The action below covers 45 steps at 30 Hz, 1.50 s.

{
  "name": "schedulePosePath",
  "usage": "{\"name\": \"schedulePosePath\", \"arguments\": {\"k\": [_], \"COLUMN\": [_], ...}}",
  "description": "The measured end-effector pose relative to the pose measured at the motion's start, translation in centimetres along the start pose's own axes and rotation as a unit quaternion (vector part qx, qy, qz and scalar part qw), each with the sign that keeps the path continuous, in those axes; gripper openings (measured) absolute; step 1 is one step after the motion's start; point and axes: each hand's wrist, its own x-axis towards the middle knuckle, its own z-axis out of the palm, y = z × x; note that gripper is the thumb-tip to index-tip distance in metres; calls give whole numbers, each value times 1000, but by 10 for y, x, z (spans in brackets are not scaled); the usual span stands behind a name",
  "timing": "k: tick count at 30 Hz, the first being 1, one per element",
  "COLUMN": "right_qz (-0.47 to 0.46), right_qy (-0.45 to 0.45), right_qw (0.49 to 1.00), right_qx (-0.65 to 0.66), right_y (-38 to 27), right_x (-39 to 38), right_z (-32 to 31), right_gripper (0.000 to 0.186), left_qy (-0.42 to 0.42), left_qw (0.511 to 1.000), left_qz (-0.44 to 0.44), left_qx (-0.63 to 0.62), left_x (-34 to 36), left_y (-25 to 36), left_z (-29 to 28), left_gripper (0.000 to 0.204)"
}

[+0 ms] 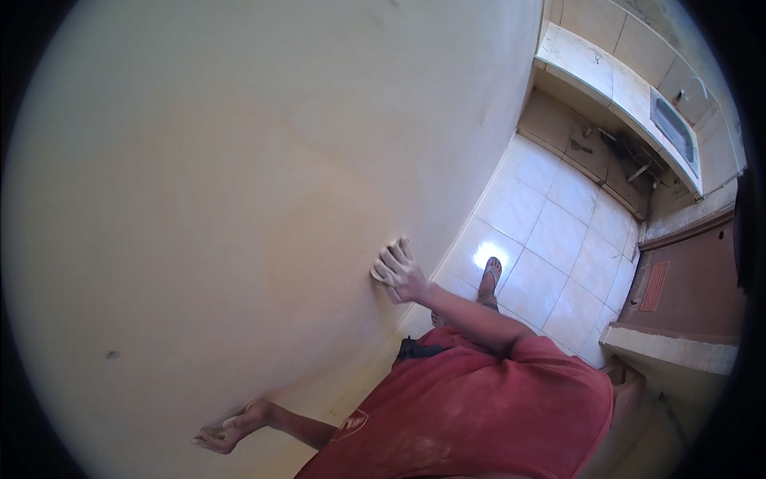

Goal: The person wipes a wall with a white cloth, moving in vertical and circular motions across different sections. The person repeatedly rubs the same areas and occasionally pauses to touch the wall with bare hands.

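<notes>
A large cream-coloured wall (199, 223) fills the left and middle of the head view, with darker yellowish patches across it. Against its surface rests my right hand (397, 271), its fingers bent and coated with whitish dust. Whatever lies under those fingers is hidden, so I cannot make it out. Lower down, at the left, my left hand (230, 427) is beside the wall, palm partly turned up and fingers stretched out loosely. Nothing shows in it.
Pale floor tiles (550, 231) lie to the right, with my sandalled foot (490, 275) on them. Beyond are a tiled counter (586, 64) with a metal sink (674, 128), and dark pipes (638, 160) beneath. A brown door (690, 279) stands at the far right.
</notes>
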Motion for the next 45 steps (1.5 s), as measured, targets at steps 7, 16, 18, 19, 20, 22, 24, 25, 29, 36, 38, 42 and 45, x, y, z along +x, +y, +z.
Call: {"name": "schedulePosePath", "arguments": {"k": [7,16,18,19,20,22,24,25,29,36,38,42,45], "right_qz": [-60,13,8,6,0,-4,-17,-37,-32,39,33,0,-3], "right_qy": [168,-44,-38,-35,-19,53,122,165,199,-35,-20,143,209], "right_qw": [983,999,999,999,1000,999,992,986,977,998,999,990,976], "right_qx": [48,-12,2,8,-4,-11,1,9,69,27,4,-2,52], "right_y": [-40,-25,-6,-1,2,-4,-15,-24,-56,-31,2,42,18], "right_x": [225,21,-6,-15,7,75,147,181,234,22,14,97,185], "right_z": [-114,-10,-1,3,-6,-35,-69,-82,-116,-8,-11,-40,-84], "right_gripper": [60,44,41,40,36,36,41,45,57,47,46,54,67], "left_qy": [5,-9,-11,-14,-10,-7,-1,-3,-4,9,7,-5,-8], "left_qw": [1000,1000,1000,1000,1000,1000,1000,999,1000,1000,1000,1000,1000], "left_qz": [-3,-1,0,1,1,1,-2,-3,5,-20,-22,-18,-9], "left_qx": [-1,-22,-12,-8,-12,-22,-30,-32,-14,-19,-19,-24,20], "left_x": [-4,2,1,1,0,2,0,-2,-2,-12,-16,-15,-5], "left_y": [-3,0,-3,-3,-3,-2,-3,-4,-2,-16,-18,-17,-6], "left_z": [3,-3,-7,-8,-6,-1,2,1,-1,-1,-1,-4,-11], "left_gripper": [59,49,49,49,49,49,49,49,50,52,53,53,53]}}
